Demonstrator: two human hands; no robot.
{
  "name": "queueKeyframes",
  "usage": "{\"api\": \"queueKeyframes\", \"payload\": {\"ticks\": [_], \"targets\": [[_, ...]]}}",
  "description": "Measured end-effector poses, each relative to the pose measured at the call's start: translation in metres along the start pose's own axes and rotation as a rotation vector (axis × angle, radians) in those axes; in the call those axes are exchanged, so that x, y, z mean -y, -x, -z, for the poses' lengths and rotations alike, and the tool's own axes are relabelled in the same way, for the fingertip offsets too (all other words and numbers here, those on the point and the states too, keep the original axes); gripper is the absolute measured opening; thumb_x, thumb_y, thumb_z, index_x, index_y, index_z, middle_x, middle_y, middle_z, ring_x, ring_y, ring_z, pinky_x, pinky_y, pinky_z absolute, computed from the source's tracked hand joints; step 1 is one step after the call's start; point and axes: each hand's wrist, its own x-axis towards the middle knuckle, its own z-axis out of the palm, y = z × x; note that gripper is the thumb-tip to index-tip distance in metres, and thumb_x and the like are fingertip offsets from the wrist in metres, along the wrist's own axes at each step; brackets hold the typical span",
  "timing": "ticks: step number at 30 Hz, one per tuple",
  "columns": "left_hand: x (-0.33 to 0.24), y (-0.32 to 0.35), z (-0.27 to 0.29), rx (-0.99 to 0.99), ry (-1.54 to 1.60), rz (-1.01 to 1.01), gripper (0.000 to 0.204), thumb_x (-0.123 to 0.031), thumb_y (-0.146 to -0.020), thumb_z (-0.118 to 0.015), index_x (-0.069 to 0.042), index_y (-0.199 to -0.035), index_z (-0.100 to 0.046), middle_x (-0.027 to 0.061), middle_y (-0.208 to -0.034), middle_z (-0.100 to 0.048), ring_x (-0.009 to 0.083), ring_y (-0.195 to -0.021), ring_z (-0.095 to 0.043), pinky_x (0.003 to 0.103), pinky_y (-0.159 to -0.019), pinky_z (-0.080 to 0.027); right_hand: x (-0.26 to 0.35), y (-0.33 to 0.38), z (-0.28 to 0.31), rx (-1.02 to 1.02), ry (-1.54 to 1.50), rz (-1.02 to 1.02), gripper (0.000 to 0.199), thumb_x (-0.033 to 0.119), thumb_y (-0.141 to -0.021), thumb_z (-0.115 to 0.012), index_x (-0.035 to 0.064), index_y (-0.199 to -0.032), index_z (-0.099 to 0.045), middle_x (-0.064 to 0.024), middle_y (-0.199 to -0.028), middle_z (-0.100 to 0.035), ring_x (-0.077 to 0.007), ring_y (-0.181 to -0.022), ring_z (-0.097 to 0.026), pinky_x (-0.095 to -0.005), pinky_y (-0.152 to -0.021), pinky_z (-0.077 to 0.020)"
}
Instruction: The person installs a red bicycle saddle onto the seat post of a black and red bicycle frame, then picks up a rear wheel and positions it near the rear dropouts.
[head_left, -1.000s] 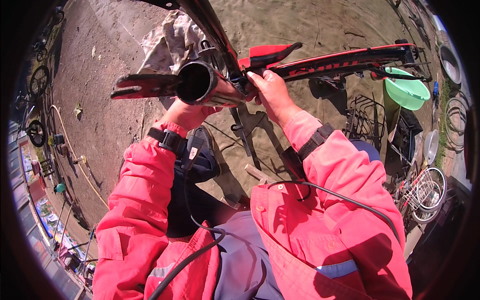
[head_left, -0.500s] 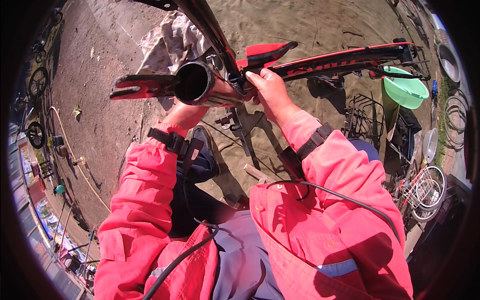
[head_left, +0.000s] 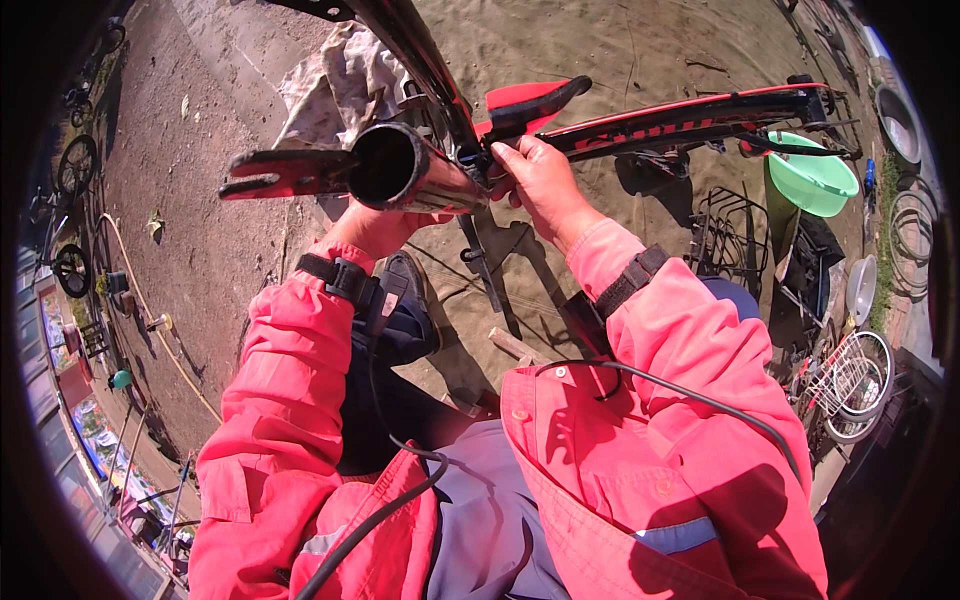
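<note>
A black-and-red bicycle frame (head_left: 640, 127) is raised in front of me, with a wide open tube end (head_left: 388, 166) facing up toward me. A slotted, fork-like end (head_left: 288, 173) sticks out to its left. My left hand (head_left: 372, 230) is closed under the wide tube, which hides most of its fingers. With thumb and fingers pressed together, my right hand (head_left: 545, 188) grips the dark joint where the tubes meet; anything small in the pinch is hidden. Just beyond it is a red-and-black saddle-shaped piece (head_left: 532, 104). A dark bar (head_left: 480, 262) hangs below the joint.
A crumpled pale cloth (head_left: 345, 85) lies on the ground behind the frame. To the right are a green basin (head_left: 812, 178), a black wire rack (head_left: 728, 235) and a wheel (head_left: 860, 388). Several bicycles stand far left. A cable crosses my jacket.
My left hand has shifted slightly right under the tube, and its fingertips now show there. The saddle-shaped piece has tilted up a little. A metal part below the tube no longer shows.
</note>
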Motion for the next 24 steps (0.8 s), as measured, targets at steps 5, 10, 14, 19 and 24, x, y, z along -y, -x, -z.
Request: {"api": "queueKeyframes", "payload": {"ticks": [5,10,14,19,24], "targets": [[0.008,0.001,0.003,-0.046,0.18,0.017,0.04,-0.032,-0.097,-0.061,-0.017,-0.133,-0.056,0.0005,-0.13,-0.06,0.0172,-0.114,-0.058,0.039,-0.093,-0.047,-0.001,-0.002,0.001,0.01,0.011,-0.011,0.016,0.024,-0.099,-0.059,0.0082,-0.095,-0.061,-0.0029,-0.077,-0.067,-0.0112,-0.057,-0.061,-0.0248,-0.048,-0.0376],[0.009,0.002,0.005,-0.068,0.143,0.047,0.04,-0.028,-0.096,-0.061,-0.016,-0.134,-0.056,0.0002,-0.132,-0.06,0.0171,-0.115,-0.057,0.037,-0.091,-0.048,-0.002,-0.002,-0.003,-0.018,-0.036,0.029,0.016,0.022,-0.098,-0.06,0.0082,-0.09,-0.062,-0.0006,-0.071,-0.063,-0.0067,-0.048,-0.047,-0.024,-0.042,-0.0322],[0.007,-0.001,-0.006,-0.127,0.091,-0.081,0.035,-0.023,-0.096,-0.063,-0.011,-0.129,-0.058,0.0039,-0.121,-0.064,0.0166,-0.103,-0.061,0.036,-0.087,-0.05,-0.003,-0.003,-0.004,-0.041,-0.032,0.026,0.017,0.021,-0.098,-0.061,0.0083,-0.087,-0.062,0.0014,-0.066,-0.059,-0.0045,-0.043,-0.04,-0.0239,-0.039,-0.0291],[0.001,-0.006,-0.011,-0.267,-0.367,-0.209,0.027,-0.016,-0.094,-0.067,-0.006,-0.118,-0.059,0.0031,-0.103,-0.067,0.01,-0.088,-0.062,0.028,-0.08,-0.051,-0.005,-0.005,-0.006,-0.063,-0.046,0.038,0.02,0.021,-0.097,-0.063,0.0086,-0.082,-0.06,0.0027,-0.061,-0.054,-0.0044,-0.043,-0.038,-0.0249,-0.039,-0.0272],[0.0,-0.015,-0.008,-0.289,-0.705,-0.368,0.024,-0.007,-0.091,-0.069,-0.005,-0.112,-0.059,0.0006,-0.098,-0.064,0.007,-0.087,-0.06,0.025,-0.076,-0.05,-0.007,-0.008,-0.006,-0.08,-0.037,0.051,0.024,0.021,-0.097,-0.064,0.0094,-0.077,-0.055,0.0031,-0.059,-0.05,-0.0049,-0.042,-0.035,-0.026,-0.038,-0.0256]]}}
